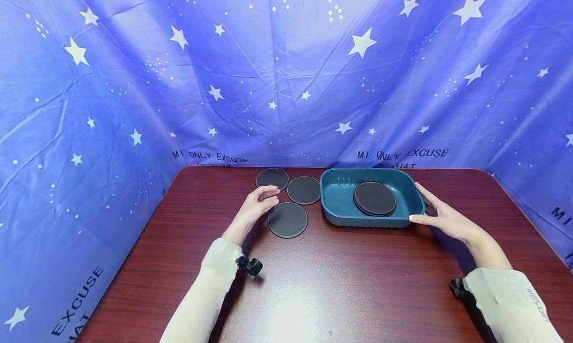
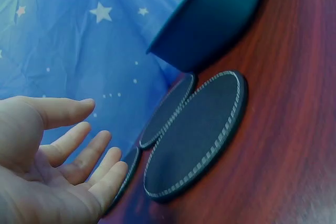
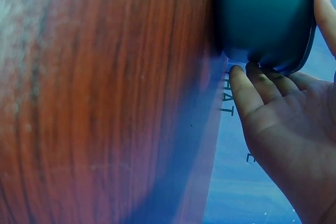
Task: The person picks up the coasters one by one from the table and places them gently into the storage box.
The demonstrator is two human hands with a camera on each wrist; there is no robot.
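Observation:
Three round black coasters with pale stitched edges lie flat on the table: a back one [image 1: 272,177], a middle one [image 1: 304,190] and a front one [image 1: 288,220]. My left hand [image 1: 256,206] hovers over their left side, fingers loosely spread and nothing held; its palm and fingers [image 2: 68,166] show in the left wrist view. To the right stands a teal rectangular basin [image 1: 333,214], with a small stack of coasters [image 1: 375,198] inside. My right hand [image 1: 447,218] holds the basin's right end, thumb at the front corner and fingers against the end wall [image 3: 262,19].
The dark red wooden table [image 1: 358,283] has rounded back corners. A blue star-printed curtain [image 1: 277,74] hangs behind it and along both sides. Black clip-like devices [image 1: 250,266] are strapped at both wrists.

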